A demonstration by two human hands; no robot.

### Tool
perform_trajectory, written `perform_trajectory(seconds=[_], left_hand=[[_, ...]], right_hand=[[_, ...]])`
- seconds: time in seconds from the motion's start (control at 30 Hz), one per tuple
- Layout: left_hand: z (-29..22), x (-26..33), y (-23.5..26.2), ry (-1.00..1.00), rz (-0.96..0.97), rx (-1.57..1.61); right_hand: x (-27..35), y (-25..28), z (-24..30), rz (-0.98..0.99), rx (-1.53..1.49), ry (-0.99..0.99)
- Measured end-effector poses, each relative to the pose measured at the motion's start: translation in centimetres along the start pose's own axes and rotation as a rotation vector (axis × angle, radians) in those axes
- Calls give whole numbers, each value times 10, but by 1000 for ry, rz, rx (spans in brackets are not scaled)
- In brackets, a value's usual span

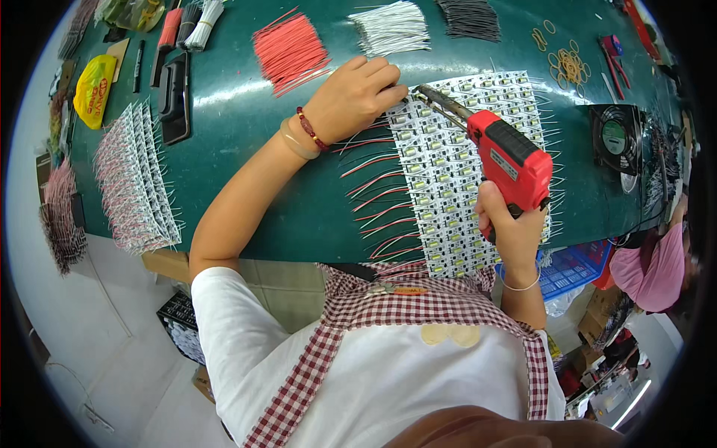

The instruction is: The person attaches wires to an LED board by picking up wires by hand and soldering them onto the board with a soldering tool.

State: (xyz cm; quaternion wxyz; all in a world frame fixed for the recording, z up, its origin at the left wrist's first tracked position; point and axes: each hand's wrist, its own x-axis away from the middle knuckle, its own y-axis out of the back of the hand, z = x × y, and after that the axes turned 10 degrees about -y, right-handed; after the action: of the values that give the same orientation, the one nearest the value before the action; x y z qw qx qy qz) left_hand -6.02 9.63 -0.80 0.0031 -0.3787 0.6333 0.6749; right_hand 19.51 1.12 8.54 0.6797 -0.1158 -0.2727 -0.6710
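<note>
My right hand (511, 224) grips a red and black soldering gun (515, 160) by its handle. The gun's metal tip reaches the upper left corner of a panel of white circuit boards (448, 194). Beside that corner my left hand (358, 93) is closed, thumb and fingertips pinched together; what they hold is hidden. Red, black and white wires (377, 201) stick out from the panel's left edge, below my left wrist. Short pale wires (551, 134) line its right edge. The panel's near end overhangs the green table (291, 209) in front of my checked apron.
Bundles of red wires (290, 48), white wires (390, 28) and black wires (469, 19) lie at the back. Wired boards (138, 179) are stacked left. Rubber bands (569, 66), red-handled pliers (614, 63) and a black fan (616, 138) are right. Another person's pink sleeve (650, 269) shows at right.
</note>
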Motion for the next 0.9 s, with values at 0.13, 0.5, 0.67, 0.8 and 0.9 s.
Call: perform_trajectory(seconds=[0.13, 0.5, 0.67, 0.8, 0.9], left_hand=[[0, 0, 0, -6, -7, -13], [-5, -5, 5, 9, -27, -7], [-26, -4, 5, 151, -71, 146], [-31, -2, 2, 178, -49, 148], [-31, -4, 2, 172, -53, 167]], right_hand=[[5, 3, 6, 5, -55, -28], [23, 27, -6, 42, -217, 26], [22, 30, -12, 28, -63, 10], [20, 18, -16, 14, -96, -36], [14, 20, -22, 38, -65, -10]])
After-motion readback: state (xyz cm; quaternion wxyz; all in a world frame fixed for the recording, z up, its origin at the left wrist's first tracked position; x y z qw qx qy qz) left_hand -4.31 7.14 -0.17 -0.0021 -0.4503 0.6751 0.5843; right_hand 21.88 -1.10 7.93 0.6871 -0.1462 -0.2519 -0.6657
